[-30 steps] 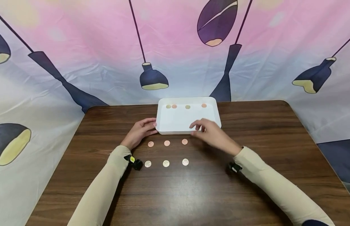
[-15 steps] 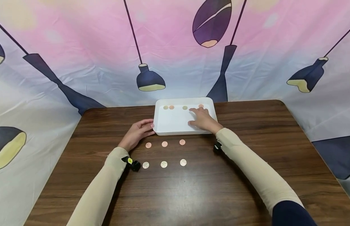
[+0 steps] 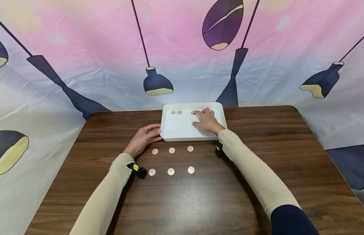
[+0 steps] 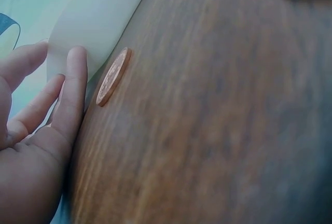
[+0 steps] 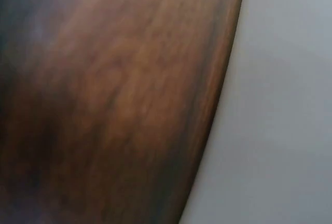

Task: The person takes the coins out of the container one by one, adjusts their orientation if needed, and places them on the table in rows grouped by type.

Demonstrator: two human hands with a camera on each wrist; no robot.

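- Near row: 3 pale coins on the table, well short of the white tray; unmoved over the last second.
- Next row: 3 copper coins just before the tray's near rim; unmoved.
- Left hand: fingers straight, resting against the tray's left near corner, holding nothing; same place as before.
- Right hand: 1 second ago at the tray's near rim, now reached across inside it, fingers extended, fingertips on a coin at the far wall. Whether it pinches that coin, cannot tell.
- Far wall: 2 more coins left of the hand; a 4th coin, seen earlier, now hidden.
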